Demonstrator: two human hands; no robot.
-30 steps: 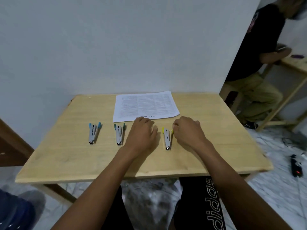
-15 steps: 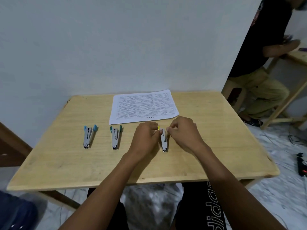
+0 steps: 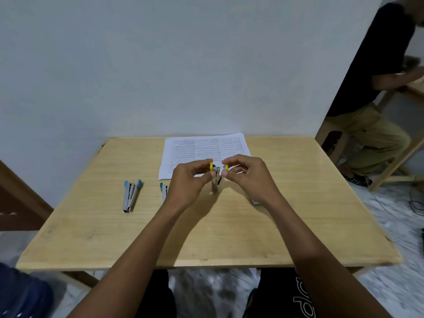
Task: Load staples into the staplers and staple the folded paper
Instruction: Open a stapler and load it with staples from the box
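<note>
Above the wooden table (image 3: 91,226), a yellow-tipped stapler (image 3: 216,177) is held spread apart, one arm pinched by the left hand (image 3: 190,183), the other by the right hand (image 3: 249,177).

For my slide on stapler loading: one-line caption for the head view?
Left hand and right hand pinch the yellow stapler over the wooden table, blue stapler and printed paper nearby.

Both forearms reach forward, converging. Left hand (image 3: 190,180) and right hand (image 3: 249,177) aloft, facing; each pinch-grip on the yellow-ended stapler (image 3: 216,179).
</note>
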